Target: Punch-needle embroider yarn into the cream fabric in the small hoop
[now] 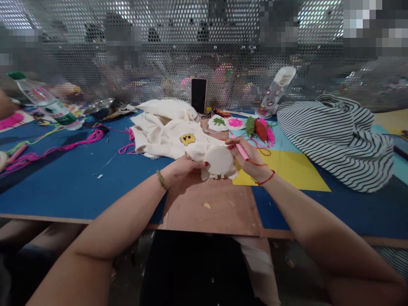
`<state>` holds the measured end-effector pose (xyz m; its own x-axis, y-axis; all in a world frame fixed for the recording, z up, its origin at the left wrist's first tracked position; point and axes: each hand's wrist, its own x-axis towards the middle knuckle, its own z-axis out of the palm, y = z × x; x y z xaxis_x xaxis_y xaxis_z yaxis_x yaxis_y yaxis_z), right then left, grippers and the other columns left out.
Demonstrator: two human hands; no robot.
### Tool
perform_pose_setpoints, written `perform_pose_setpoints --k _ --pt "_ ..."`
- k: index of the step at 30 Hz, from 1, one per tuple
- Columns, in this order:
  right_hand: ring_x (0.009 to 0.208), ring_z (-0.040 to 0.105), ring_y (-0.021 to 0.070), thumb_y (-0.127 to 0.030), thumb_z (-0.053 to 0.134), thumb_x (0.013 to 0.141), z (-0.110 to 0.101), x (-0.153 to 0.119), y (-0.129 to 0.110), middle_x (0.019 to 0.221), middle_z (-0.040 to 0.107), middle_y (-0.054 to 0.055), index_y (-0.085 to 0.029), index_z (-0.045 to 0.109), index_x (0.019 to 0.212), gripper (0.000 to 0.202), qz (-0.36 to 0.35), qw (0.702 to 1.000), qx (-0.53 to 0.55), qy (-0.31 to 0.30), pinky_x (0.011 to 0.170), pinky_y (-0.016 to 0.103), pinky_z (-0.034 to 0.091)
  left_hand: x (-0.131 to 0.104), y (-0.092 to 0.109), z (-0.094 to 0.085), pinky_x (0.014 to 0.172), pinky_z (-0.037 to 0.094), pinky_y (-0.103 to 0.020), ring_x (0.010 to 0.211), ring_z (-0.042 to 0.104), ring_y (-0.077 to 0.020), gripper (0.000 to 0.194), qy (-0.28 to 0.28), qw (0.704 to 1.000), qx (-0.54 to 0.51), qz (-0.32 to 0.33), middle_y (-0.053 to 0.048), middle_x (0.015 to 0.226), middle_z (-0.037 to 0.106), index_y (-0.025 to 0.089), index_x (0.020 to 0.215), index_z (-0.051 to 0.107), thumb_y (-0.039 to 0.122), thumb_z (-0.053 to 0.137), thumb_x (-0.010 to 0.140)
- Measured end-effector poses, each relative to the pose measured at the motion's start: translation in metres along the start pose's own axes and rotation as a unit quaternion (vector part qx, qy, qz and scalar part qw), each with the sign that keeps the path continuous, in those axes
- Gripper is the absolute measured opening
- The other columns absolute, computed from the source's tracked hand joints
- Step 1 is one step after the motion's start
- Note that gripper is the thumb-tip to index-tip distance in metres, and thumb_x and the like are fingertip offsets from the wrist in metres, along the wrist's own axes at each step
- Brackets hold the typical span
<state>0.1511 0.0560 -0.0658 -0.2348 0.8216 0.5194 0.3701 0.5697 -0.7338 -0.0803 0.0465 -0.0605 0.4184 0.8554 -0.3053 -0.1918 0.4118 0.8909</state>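
Hoop (218,161) before phone (199,95), bottle (47,103) far left, yarn bundles (260,131) right, cloth (338,144) farther right

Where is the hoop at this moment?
In the head view, the hoop is just right of centre, between the left hand, holding it, and the right hand with a pink tool.

Place: a craft workshop, by its contents.
Table (127,191): long, blue-topped, shared; another person's arm (5,107) at the far left.
Hoop (219,160): round, cloth-covered, at the middle.
Tool (242,151): pink-handled, just right of the hoop.
Yarn: pink strands (68,148) at left; green, red and pink bundles (261,132) at far right of middle.
Fuzzy patches (235,122): green and pink, on white pieces, far middle.
Screen (159,55): perforated metal along the far side.
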Motion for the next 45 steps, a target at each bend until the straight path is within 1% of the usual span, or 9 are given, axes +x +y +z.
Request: perform_pose_setpoints --k 7,14,18,21,23,26,32,38,45 --pt "0.108 0.064 0.0264 -0.047 0.049 0.094 -0.003 0.002 -0.009 0.113 0.07 0.008 -0.024 0.064 0.105 0.03 0.026 1.0 -0.008 -0.006 0.092 0.046 0.052 0.001 -0.001 -0.002 0.076 0.053 -0.031 0.076 0.066 -0.0159 0.029 -0.02 1.0 0.011 0.014 -0.005 0.086 0.074 0.017 0.089 0.073 0.015 0.084 0.063" --pt "0.103 0.065 0.0267 -0.058 0.05 0.091 -0.001 0.002 -0.013 0.109 0.071 0.007 -0.025 0.067 0.105 0.04 0.04 0.999 0.023 -0.004 0.09 0.045 0.053 0.0 0.0 0.001 0.077 0.053 -0.031 0.076 0.066 -0.0154 0.033 0.022 1.0 0.0 0.011 -0.005 0.088 0.073 0.016 0.091 0.072 0.013 0.085 0.061" --pt "0.098 0.066 0.023 -0.059 0.052 0.09 -0.003 0.003 -0.016 0.103 0.071 0.006 -0.026 0.066 0.103 0.038 0.025 0.998 0.029 0.055 0.09 0.042 0.053 0.001 -0.001 0.002 0.076 0.052 -0.029 0.075 0.065 -0.0138 0.03 0.028 0.999 -0.016 0.031 -0.004 0.087 0.073 0.016 0.09 0.071 0.013 0.084 0.062" --pt "0.083 0.066 0.0195 -0.059 0.051 0.09 -0.005 0.004 -0.017 0.088 0.068 0.004 -0.026 0.063 0.103 0.037 0.031 0.993 0.04 0.108 0.081 0.039 0.055 0.0 0.001 0.004 0.075 0.051 -0.026 0.072 0.064 -0.0118 0.024 0.032 0.999 -0.006 0.028 -0.002 0.082 0.071 0.017 0.084 0.069 0.013 0.083 0.064" --pt "0.078 0.066 0.0179 -0.057 0.051 0.091 -0.005 0.004 -0.017 0.08 0.066 0.002 -0.027 0.06 0.101 0.033 0.045 0.99 0.055 0.119 0.077 0.037 0.056 -0.002 0.002 0.005 0.074 0.051 -0.025 0.072 0.063 -0.0116 0.024 0.035 0.999 0.003 0.024 -0.001 0.081 0.071 0.017 0.084 0.069 0.014 0.083 0.065" --pt "0.083 0.068 0.0181 -0.051 0.056 0.09 -0.001 0.004 -0.015 0.084 0.068 0.002 -0.026 0.056 0.098 0.027 0.047 0.99 0.086 0.101 0.08 0.038 0.056 -0.004 0.004 0.006 0.074 0.05 -0.026 0.071 0.063 -0.0115 0.024 0.031 0.999 0.006 0.016 0.0 0.08 0.071 0.017 0.084 0.069 0.014 0.082 0.065" --pt "0.095 0.069 0.0207 -0.047 0.061 0.088 0.006 0.0 -0.004 0.1 0.07 0.006 -0.023 0.06 0.106 0.03 0.069 0.992 0.109 0.01 0.085 0.041 0.056 -0.002 0.002 0.004 0.078 0.05 -0.029 0.073 0.063 -0.013 0.025 0.01 1.0 0.002 0.02 -0.002 0.082 0.071 0.017 0.084 0.069 0.017 0.084 0.065" --pt "0.096 0.069 0.0205 -0.046 0.061 0.088 0.003 -0.001 -0.004 0.103 0.071 0.007 -0.023 0.061 0.106 0.029 0.074 0.992 0.1 0.005 0.087 0.041 0.055 -0.002 0.001 0.003 0.078 0.049 -0.029 0.073 0.063 -0.0133 0.03 -0.005 1.0 0.007 0.024 -0.003 0.081 0.072 0.016 0.084 0.069 0.021 0.087 0.06" --pt "0.094 0.068 0.0207 -0.05 0.059 0.089 0.004 -0.001 -0.009 0.096 0.072 0.006 -0.023 0.061 0.105 0.031 0.082 0.991 0.105 -0.002 0.087 0.042 0.055 -0.01 0.004 0.008 0.082 0.052 -0.034 0.079 0.066 -0.0176 0.043 -0.028 0.999 0.03 0.003 -0.008 0.089 0.074 0.014 0.094 0.071 0.02 0.09 0.056"
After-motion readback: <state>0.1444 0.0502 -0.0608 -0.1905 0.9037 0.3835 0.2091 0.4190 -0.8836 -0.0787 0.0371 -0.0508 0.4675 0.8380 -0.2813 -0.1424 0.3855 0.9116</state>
